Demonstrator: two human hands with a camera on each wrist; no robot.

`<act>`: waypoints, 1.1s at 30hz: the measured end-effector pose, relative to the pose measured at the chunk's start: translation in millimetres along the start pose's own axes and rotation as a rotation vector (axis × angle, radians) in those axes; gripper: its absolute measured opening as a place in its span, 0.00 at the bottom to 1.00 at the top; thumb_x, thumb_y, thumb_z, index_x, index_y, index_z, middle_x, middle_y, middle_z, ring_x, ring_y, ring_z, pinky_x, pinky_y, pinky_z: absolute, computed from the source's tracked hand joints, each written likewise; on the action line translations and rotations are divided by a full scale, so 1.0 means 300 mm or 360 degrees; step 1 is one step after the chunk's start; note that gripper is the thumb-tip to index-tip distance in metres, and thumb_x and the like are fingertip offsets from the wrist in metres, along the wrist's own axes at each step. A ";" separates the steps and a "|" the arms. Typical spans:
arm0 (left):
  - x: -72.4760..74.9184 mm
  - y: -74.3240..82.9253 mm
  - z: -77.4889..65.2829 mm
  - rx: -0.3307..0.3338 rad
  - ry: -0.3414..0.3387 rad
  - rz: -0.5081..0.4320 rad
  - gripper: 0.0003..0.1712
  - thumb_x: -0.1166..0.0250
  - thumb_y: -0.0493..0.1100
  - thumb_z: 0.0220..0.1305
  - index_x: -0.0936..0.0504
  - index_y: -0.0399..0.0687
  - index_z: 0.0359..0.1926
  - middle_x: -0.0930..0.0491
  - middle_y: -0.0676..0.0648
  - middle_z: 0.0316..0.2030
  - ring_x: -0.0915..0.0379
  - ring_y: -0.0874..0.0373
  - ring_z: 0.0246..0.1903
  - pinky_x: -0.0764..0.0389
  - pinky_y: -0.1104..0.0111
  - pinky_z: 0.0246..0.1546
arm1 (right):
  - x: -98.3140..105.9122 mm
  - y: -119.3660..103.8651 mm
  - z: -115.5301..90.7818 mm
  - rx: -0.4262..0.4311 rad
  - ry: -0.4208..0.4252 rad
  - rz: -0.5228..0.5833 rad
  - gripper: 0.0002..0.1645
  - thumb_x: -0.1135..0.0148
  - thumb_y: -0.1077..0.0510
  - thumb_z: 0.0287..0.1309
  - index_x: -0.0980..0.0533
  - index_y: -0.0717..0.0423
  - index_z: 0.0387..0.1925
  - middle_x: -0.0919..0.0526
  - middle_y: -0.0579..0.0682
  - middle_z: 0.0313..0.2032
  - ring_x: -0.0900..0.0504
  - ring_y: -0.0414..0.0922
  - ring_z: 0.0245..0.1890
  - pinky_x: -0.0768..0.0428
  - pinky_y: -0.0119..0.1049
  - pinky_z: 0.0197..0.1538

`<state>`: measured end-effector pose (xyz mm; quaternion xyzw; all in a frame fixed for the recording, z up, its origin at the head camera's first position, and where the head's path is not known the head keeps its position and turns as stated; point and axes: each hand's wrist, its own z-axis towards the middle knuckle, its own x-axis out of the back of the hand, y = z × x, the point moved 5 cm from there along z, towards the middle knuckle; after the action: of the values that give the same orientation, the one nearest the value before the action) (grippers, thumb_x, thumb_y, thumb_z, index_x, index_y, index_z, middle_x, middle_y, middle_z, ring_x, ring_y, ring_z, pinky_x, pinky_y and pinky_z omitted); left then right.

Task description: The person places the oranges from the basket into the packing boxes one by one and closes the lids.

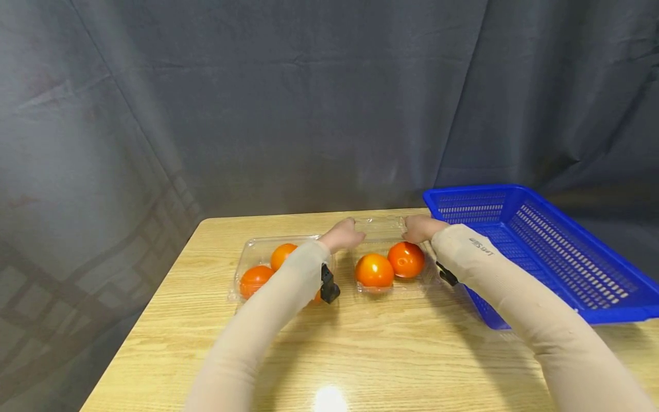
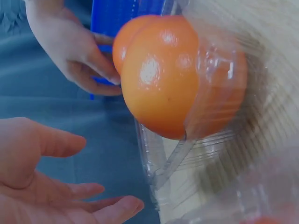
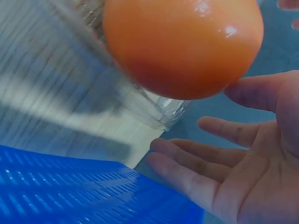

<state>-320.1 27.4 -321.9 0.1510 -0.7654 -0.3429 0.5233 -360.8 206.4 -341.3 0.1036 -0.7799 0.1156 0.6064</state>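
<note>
Now both hands are open at the far edge of the clear box [image 1: 383, 229] of tomatoes [image 1: 374, 270] — left hand [image 1: 344, 233], right hand [image 1: 419, 228] — so I'd grip evenly, keeping it level.

A clear plastic clamshell box [image 1: 383, 229] lies open on the wooden surface, its lid flat at the far side. Two glossy orange-red tomatoes [image 1: 374, 270] [image 1: 406, 258] sit touching in its near half. It lies between a second box and the basket.

Wooden table [image 1: 391, 349] — two clear tomato trays [image 1: 257, 252], blue basket [image 1: 566, 252].
</note>
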 end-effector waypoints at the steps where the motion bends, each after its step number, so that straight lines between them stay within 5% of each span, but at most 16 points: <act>1: -0.005 -0.004 0.004 0.0022 -0.0020 -0.0049 0.35 0.52 0.46 0.67 0.51 0.33 0.68 0.49 0.37 0.68 0.50 0.46 0.67 0.42 0.58 0.66 | 0.012 -0.014 -0.017 -0.0022 -0.0016 0.0013 0.17 0.48 0.56 0.54 0.27 0.69 0.37 0.20 0.62 0.35 0.23 0.52 0.35 0.24 0.46 0.44; 7: -0.035 -0.039 0.024 0.0125 -0.0137 -0.0301 0.39 0.52 0.45 0.66 0.61 0.36 0.69 0.60 0.38 0.70 0.59 0.44 0.69 0.49 0.55 0.68 | 0.035 -0.052 -0.093 -0.0055 -0.0057 0.0076 0.15 0.52 0.59 0.56 0.29 0.70 0.36 0.23 0.60 0.32 0.26 0.52 0.33 0.25 0.43 0.42; 14: -0.040 -0.058 0.035 0.0134 -0.0171 -0.0358 0.41 0.51 0.46 0.65 0.63 0.36 0.70 0.62 0.38 0.71 0.58 0.45 0.69 0.48 0.54 0.67 | 0.017 -0.038 -0.088 -0.0127 -0.0117 0.0214 0.11 0.53 0.58 0.56 0.30 0.64 0.31 0.31 0.51 0.24 0.31 0.44 0.23 0.32 0.29 0.23; 20: -0.045 -0.056 0.037 0.0160 -0.0199 -0.0351 0.44 0.51 0.49 0.66 0.68 0.39 0.70 0.67 0.40 0.71 0.60 0.45 0.70 0.48 0.54 0.68 | 0.010 -0.021 -0.077 -0.0171 -0.0138 0.0307 0.13 0.52 0.56 0.57 0.29 0.64 0.32 0.28 0.53 0.26 0.29 0.46 0.24 0.28 0.32 0.25; 26: -0.036 -0.060 0.042 0.0144 -0.0150 -0.0380 0.43 0.50 0.47 0.66 0.64 0.37 0.70 0.63 0.38 0.70 0.58 0.45 0.69 0.46 0.56 0.67 | -0.035 0.060 0.003 -0.0140 -0.0081 0.0300 0.18 0.51 0.49 0.59 0.29 0.60 0.25 0.26 0.54 0.25 0.27 0.45 0.22 0.27 0.33 0.25; 33: -0.024 -0.067 0.043 0.0149 -0.0125 -0.0392 0.42 0.49 0.49 0.65 0.60 0.36 0.69 0.56 0.37 0.69 0.48 0.43 0.66 0.41 0.54 0.64 | 0.022 0.003 -0.063 -0.0201 -0.0060 0.0318 0.17 0.53 0.53 0.60 0.33 0.57 0.18 0.31 0.50 0.20 0.28 0.45 0.21 0.27 0.32 0.23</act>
<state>-331.4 22.0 -343.3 0.2546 -0.7762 -0.3740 0.4392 -345.3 212.8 -330.5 -0.0109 -0.8034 0.1240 0.5823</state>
